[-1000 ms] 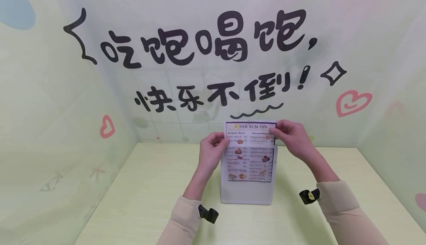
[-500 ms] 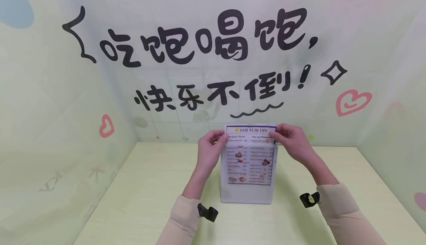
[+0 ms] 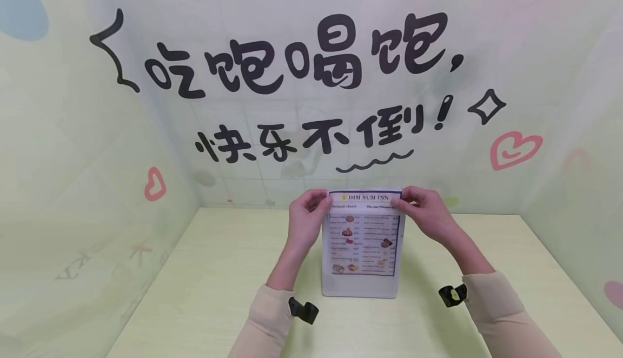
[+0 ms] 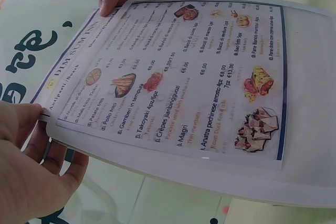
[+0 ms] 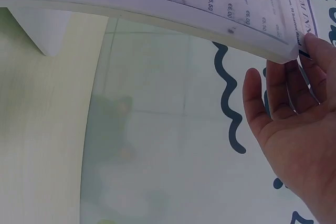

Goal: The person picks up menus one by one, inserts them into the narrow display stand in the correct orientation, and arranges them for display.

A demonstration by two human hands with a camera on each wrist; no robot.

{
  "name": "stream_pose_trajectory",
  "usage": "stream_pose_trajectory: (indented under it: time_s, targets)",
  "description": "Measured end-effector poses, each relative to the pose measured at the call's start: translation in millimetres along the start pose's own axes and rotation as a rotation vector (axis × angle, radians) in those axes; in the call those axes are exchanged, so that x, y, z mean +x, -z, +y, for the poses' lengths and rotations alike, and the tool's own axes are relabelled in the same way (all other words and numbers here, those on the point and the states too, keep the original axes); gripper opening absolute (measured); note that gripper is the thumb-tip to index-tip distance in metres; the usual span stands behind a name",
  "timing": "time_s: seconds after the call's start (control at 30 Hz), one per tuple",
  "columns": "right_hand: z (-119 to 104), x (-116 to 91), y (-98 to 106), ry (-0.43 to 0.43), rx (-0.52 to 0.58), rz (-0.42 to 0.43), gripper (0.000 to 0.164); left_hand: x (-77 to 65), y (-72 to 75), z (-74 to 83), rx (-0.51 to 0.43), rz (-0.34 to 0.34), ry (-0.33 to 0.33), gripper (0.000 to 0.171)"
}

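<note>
A menu sheet [image 3: 362, 244] headed "DIM SUM INN" sits mostly inside a clear-fronted white sign holder [image 3: 360, 286] that stands on the table. Its heading strip sticks out above the holder's top edge. My left hand [image 3: 306, 217] pinches the sheet's upper left edge between thumb and fingers. At the upper right edge, my right hand [image 3: 428, 212] pinches it the same way. In the left wrist view, rows of dishes and prices on the menu [image 4: 173, 77] show through the holder's front. The right wrist view shows the holder's side edge [image 5: 210, 32] and part of its rear support [image 5: 44, 30].
The holder stands on a pale wood-grain table [image 3: 194, 293]. Behind it hangs a light printed backdrop [image 3: 272, 185] with large black characters, and similar sheets close off both sides. Black wrist cameras [image 3: 304, 311] are strapped over beige sleeves [image 3: 501, 298].
The menu sheet has slid down into the holder, so less of it sticks out at the top. Both hands have kept their pinch; the right has come down a little with it.
</note>
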State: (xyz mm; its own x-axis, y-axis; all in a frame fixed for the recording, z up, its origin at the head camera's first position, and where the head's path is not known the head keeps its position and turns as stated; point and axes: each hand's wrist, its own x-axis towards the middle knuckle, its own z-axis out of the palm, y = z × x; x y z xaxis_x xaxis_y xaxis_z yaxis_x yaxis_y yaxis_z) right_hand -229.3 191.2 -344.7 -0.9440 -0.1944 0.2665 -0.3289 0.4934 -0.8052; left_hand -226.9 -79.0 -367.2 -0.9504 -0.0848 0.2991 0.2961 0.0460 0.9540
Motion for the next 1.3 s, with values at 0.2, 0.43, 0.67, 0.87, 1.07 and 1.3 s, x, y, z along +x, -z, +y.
stream_pose_trajectory:
  time_s: [0.2,0.43,0.67,0.87,1.07,1.3]
  targets:
    - [0.9,0.5,-0.8,-0.004,0.001,0.005,0.018,-0.9,1.0,-2.8,0.012,-0.002,0.012,0.017]
    - [-0.8,2.1,-1.0,0.0,0.016,0.033,0.019,-2.0,1.5,-3.7,0.02,0.002,0.02,0.016]
    - [-2.6,2.0,0.0,0.003,0.017,0.043,0.022,-3.5,2.1,-4.9,0.005,-0.002,0.02,0.016]
    - [-2.4,3.1,-1.1,0.014,0.016,0.044,0.019,-5.0,3.6,-6.9,0.028,-0.003,0.029,0.015]
    - [-1.7,3.2,-1.6,0.016,0.011,0.046,0.018,-5.6,4.7,-7.2,0.021,-0.009,0.029,0.015]
    - [-0.8,-0.6,-2.2,0.005,0.009,0.015,0.019,-5.8,5.2,-7.3,0.001,-0.015,0.027,0.014]
